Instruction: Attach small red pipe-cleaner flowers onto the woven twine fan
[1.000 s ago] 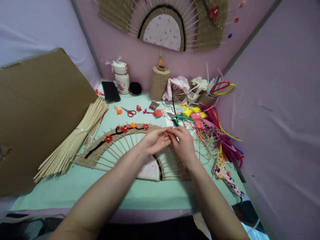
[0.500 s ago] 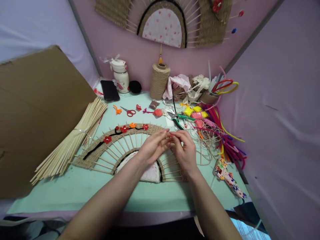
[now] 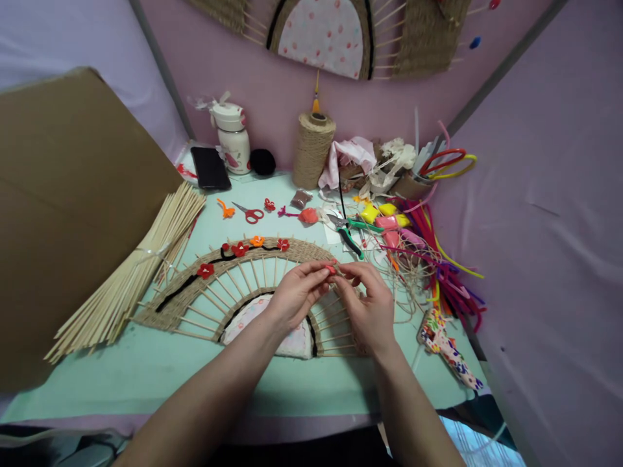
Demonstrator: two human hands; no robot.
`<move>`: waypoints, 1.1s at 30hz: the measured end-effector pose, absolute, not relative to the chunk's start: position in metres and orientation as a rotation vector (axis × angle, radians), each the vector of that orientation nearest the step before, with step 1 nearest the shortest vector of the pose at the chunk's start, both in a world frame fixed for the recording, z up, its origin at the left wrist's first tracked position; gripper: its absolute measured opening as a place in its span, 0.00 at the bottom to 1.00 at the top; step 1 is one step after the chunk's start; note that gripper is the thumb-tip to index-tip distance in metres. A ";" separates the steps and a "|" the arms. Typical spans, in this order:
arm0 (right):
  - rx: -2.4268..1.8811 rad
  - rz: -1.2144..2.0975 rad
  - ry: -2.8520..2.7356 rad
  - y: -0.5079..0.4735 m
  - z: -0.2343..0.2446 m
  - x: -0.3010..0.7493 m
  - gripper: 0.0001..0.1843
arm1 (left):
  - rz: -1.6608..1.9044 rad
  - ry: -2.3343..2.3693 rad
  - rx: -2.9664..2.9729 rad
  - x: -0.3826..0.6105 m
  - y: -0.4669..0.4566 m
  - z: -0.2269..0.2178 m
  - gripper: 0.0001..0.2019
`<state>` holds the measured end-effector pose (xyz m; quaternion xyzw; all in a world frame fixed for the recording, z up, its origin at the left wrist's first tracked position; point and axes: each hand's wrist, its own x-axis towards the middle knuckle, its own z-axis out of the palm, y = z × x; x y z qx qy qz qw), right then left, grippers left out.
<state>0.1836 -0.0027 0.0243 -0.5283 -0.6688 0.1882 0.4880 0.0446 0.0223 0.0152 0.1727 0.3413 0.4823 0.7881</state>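
Note:
My left hand (image 3: 298, 293) and my right hand (image 3: 367, 301) meet over the right half of a woven jute fan frame (image 3: 214, 285) lying on the mint table. Both pinch a small red piece (image 3: 331, 267) between their fingertips. The fan has wooden spokes, a black cord along its arc and several red and orange flowers (image 3: 240, 248) on its band. A pale spotted fabric half-circle (image 3: 287, 337) at the fan's base is partly hidden under my left wrist.
A bundle of wooden sticks (image 3: 131, 272) and a cardboard sheet (image 3: 63, 207) lie at the left. Behind are red scissors (image 3: 250, 214), a twine spool (image 3: 312, 148), a phone (image 3: 210, 167), a white bottle (image 3: 232, 137) and green pliers (image 3: 353, 230). Pipe cleaners (image 3: 438, 259) and a patterned glue gun (image 3: 445, 347) lie at the right.
Both hands have drifted slightly nearer and lower over the fan, still pinching the red piece; the view has tilted down a little.

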 end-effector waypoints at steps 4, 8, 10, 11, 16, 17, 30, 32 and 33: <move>-1.297 0.437 -1.670 -0.001 0.025 0.184 0.05 | 1.031 0.784 0.431 0.046 0.020 0.014 0.13; -1.293 0.463 -1.690 -0.002 0.025 0.185 0.06 | 1.026 0.834 0.504 0.048 0.018 0.015 0.17; -1.291 0.471 -1.700 -0.005 0.025 0.187 0.07 | 1.027 0.865 0.573 0.048 0.016 0.013 0.17; -1.287 0.472 -1.707 -0.007 0.026 0.188 0.07 | 1.025 0.880 0.617 0.048 0.014 0.013 0.17; -1.272 0.468 -1.759 -0.021 0.031 0.196 0.06 | 0.916 0.921 0.840 0.048 0.007 0.012 0.19; -1.280 0.461 -1.764 -0.024 0.032 0.198 0.06 | 0.884 0.916 0.877 0.048 0.006 0.013 0.20; -1.300 0.414 -1.791 -0.026 0.029 0.204 0.14 | 0.797 0.846 0.663 0.050 0.006 0.011 0.21; -1.293 0.402 -1.808 -0.025 0.030 0.201 0.11 | 0.807 0.842 0.651 0.050 0.005 0.011 0.21; -1.290 0.387 -1.824 -0.024 0.030 0.200 0.09 | 0.810 0.848 0.649 0.051 0.005 0.011 0.21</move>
